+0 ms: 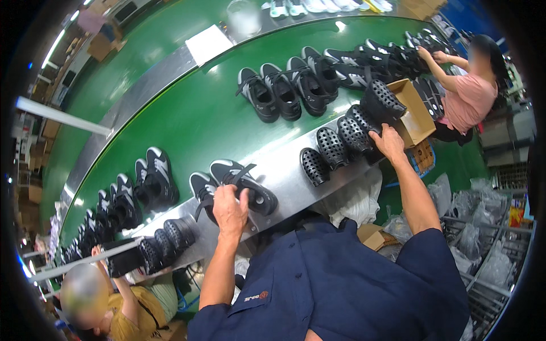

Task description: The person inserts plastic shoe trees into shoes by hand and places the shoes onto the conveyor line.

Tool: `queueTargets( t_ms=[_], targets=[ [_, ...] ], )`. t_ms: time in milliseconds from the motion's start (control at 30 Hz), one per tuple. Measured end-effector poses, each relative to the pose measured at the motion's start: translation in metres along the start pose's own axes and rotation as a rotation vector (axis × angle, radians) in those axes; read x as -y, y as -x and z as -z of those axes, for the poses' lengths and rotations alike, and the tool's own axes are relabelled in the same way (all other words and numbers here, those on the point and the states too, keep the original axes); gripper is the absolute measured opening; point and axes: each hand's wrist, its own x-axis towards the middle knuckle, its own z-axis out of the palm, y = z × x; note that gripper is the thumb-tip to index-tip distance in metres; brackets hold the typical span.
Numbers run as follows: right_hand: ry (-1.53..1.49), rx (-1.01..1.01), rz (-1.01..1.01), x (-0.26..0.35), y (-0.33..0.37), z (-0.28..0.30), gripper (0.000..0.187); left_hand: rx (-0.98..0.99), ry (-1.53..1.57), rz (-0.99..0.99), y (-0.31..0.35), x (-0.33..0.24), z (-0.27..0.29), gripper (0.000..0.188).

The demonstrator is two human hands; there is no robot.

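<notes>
At the centre of the frame, the left hand [230,213] lies half-curled at the black shoes [260,197] on the table [289,171]; right of centre, the right hand [391,143] bends its fingers beside the holed black inserts [331,149]. I cannot tell whether either grips. Steadying the shoes lightly and pinching one insert alone seems best

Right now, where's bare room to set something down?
Green belt, between the left shoe row and the upper shoe row; steel ledge, between the shoe pair at the left hand and the perforated black inserts. Crowded: belt's right end and around the cardboard box.
</notes>
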Motion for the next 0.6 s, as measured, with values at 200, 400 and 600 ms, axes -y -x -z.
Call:
queueTargets(
  t_ms=[200, 400, 600],
  targets=[
    [0.108, -0.081, 0.16, -0.015, -0.015, -0.012, 0.051, -0.009, -0.021, -0.164, 0.007, -0.005, -0.019, 0.031],
    [0.111, -0.375, 0.278, 0.018, 0.068, 0.084, 0.039, -0.086, 0.1, -0.114, 0.006, 0.012, -0.027, 0.015],
    [-0.477, 0.508, 0.485, 0.167, 0.163, 0.088, 0.046, 0.278, 0.341, 0.004, -0.023, 0.035, -0.022, 0.017]
  ],
)
